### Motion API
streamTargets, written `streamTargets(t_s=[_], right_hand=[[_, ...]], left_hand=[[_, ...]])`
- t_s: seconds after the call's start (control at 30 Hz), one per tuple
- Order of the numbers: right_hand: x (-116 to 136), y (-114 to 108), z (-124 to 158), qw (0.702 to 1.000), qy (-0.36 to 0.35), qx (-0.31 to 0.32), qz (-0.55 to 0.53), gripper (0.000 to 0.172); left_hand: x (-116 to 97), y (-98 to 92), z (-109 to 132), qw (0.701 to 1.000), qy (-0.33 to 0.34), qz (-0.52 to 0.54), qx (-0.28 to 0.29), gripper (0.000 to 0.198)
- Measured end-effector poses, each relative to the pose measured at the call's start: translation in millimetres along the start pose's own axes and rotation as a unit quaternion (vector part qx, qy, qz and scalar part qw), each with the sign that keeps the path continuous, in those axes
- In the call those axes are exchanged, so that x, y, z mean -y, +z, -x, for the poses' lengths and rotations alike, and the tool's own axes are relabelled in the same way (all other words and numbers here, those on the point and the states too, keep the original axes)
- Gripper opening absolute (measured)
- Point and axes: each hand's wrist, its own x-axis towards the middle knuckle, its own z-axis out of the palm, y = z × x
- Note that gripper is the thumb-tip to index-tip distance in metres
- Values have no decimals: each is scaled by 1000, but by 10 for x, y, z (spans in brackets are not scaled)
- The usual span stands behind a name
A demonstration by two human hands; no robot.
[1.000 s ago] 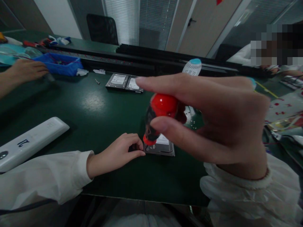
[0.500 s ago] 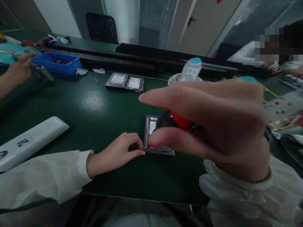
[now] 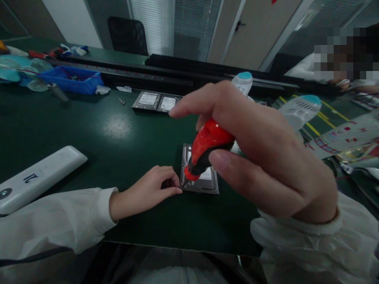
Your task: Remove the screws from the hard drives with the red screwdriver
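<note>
"Where is the drive (image 3: 204,183) now?"

"It lies flat on the green table (image 3: 124,157), in the near middle part, between the two hands. The label side is up, but the screwdriver (image 3: 209,144) and the right hand (image 3: 266,157) cover a part of it."

"How is the right hand gripping?"

"It holds the red and black handle. The thumb rests on the near side and the forefinger is stretched out past the handle, not wrapped around it. The fingers behind I see badly. The tool leans, with its thin shaft (image 3: 185,183) going down to the near left corner."

"And the left hand (image 3: 149,193)?"

"Its thumb and forefinger are close together, just at this same corner. Whether they pinch the drive, the shaft or some small part, I cannot tell."

"What could go wrong from here?"

"I would think first of slipping. The tool is tilted, so if it is pushed sideways, the tip may jump out and scratch the cover, or poke the left fingertips, which are very near to it. A light grip with the forefinger off the handle could make the tool turn in the hand. Also, only one corner seems to be guarded, so a strong twist may swing the drive on the table."

"Is anything else in danger?"

"Probably not. Two other drives (image 3: 146,100) lie on the far side, and a white case (image 3: 44,173) is on the left, well apart."
</note>
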Motion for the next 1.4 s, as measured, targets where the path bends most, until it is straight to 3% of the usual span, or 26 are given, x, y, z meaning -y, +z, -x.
streamTargets(t_s=[0.13,0.23,0.4,0.53,0.67,0.8,0.93,1.0,1.2,1.3,1.4], right_hand=[[21,15,21,998,24,-41,40,24],[2,22,39,994,46,-42,92,29],[-79,-16,24,1000,-9,21,3,29],[-64,-13,40,1000,2,-11,18,18],[-59,-15,54,996,32,-14,79,31],[-98,-41,46,999,0,44,-12,34],[-105,-25,40,1000,6,8,14,29],[-100,-18,36,998,28,-11,55,36],[-41,-54,53,999,8,35,-1,38],[12,-52,73,997,52,1,49,32],[39,-60,70,995,78,10,66,45]], left_hand=[[18,13,5,1000,7,-7,-6,16],[35,23,12,1000,5,-17,-6,17],[79,36,16,1000,10,-10,1,19],[93,34,13,1000,14,-6,12,15],[103,38,23,1000,13,-17,6,14],[123,46,33,1000,14,-13,6,14],[100,35,27,1000,22,-1,7,12],[84,27,23,1000,20,-3,6,12],[93,39,19,1000,16,-8,5,12],[101,46,19,1000,16,-3,6,12],[92,39,22,1000,16,-10,0,14]])
